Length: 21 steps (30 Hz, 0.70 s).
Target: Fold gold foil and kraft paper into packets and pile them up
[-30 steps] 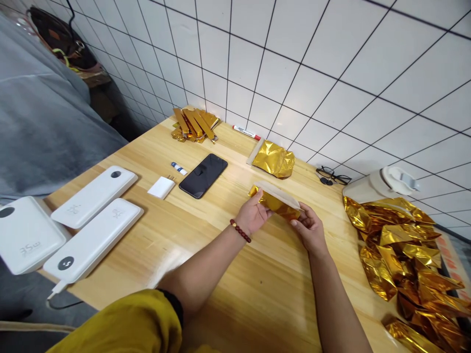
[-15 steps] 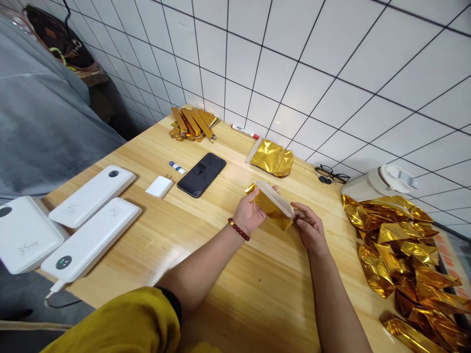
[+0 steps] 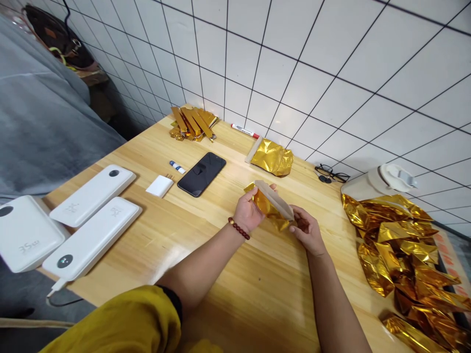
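Note:
A crinkled piece of gold foil [image 3: 270, 208] with a flat beige strip along its upper edge is held up above the wooden table. My left hand [image 3: 248, 211] grips its left end, thumb in front and fingertips showing behind the strip. At the right end of the strip, the curled fingers of my right hand [image 3: 308, 229] close on the corner, with the thumb lower down. Part of those fingers is hidden behind the foil. Beyond lies a similar gold foil piece [image 3: 273, 157] with its own beige strip.
At the back, folded gold strips [image 3: 193, 122] and a marker [image 3: 245, 131] lie by the tiled wall. On the left are a phone [image 3: 202, 174], a charger [image 3: 159, 186] and white power banks [image 3: 93, 238]. Glasses [image 3: 331, 174], a white cup [image 3: 375, 184] and heaped gold foil [image 3: 401, 245] occupy the right.
My right hand has shifted slightly left, closer against the strip's end, and its thumb has moved lower. The foil has bent more, and its beige strip has tilted a little. My left hand keeps its grip.

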Available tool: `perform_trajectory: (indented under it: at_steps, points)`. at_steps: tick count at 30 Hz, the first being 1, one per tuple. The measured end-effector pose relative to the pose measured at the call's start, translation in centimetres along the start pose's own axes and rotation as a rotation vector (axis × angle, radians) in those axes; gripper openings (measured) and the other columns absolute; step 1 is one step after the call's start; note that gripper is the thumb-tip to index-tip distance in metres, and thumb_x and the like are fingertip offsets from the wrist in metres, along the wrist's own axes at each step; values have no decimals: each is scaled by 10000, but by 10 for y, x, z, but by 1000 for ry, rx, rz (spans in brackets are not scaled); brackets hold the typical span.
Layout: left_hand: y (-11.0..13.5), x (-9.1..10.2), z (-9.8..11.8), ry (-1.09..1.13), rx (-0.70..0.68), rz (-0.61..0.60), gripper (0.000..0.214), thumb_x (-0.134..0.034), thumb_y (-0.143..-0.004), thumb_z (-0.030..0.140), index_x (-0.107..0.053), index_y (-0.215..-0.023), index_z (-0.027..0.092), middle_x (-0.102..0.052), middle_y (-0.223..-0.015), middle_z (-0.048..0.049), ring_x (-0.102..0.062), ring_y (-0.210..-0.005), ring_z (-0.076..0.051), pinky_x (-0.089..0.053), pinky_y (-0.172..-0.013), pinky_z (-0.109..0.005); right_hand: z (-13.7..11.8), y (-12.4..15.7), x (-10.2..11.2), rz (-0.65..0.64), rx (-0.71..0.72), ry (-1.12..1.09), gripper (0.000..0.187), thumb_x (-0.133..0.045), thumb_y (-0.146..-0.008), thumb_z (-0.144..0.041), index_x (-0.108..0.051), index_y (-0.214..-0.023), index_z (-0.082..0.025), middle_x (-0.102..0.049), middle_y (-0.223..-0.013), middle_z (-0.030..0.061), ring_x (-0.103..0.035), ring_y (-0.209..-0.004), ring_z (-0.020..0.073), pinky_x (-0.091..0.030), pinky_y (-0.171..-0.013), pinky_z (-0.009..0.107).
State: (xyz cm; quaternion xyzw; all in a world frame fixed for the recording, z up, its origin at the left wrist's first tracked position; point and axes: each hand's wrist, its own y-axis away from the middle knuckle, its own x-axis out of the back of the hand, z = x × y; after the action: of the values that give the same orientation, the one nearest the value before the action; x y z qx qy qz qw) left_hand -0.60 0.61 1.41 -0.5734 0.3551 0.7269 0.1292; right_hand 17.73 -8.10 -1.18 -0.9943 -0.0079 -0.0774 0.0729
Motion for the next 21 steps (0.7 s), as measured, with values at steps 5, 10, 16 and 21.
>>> perform_trajectory:
  at_steps: [5,10,16,21]
  points:
    - [-1,1,-6,-81,-23,-51,240,-491,-909,250,-667,-1038,150,-721,-1054,-98,-625,-1113,-221,-444,-1023,-410,2,-1,-2,48,-14,-18,447,-702,-751,-459,-660,-1143,-250,-674,-1156,78,-607,-1095,284,-460,-968,402]
    - [-1,1,-8,-128,-85,-59,226,-532,-893,239,-649,-1079,187,-713,-1089,-72,-618,-1125,-210,-449,-1017,-405,1,-3,-3,107,-38,-146,506,-671,-743,-454,-618,-1207,-262,-661,-1191,62,-601,-1121,303,-491,-936,426]
    - [-1,2,-10,-166,-91,-95,209,-569,-876,249,-654,-1055,183,-713,-1080,-68,-606,-1139,-206,-431,-1038,-404,4,-4,-3,175,-86,-142,436,-662,-767,-437,-644,-1158,-247,-688,-1140,58,-623,-1072,279,-501,-901,397]
    - [1,-1,-12,-199,-61,-145,200,-652,-816,240,-667,-1004,174,-712,-1067,-76,-600,-1143,-224,-425,-1037,-414,11,-5,-2,262,-115,-154,335,-718,-755,-400,-688,-1045,-236,-733,-990,39,-672,-905,233,-523,-802,357]
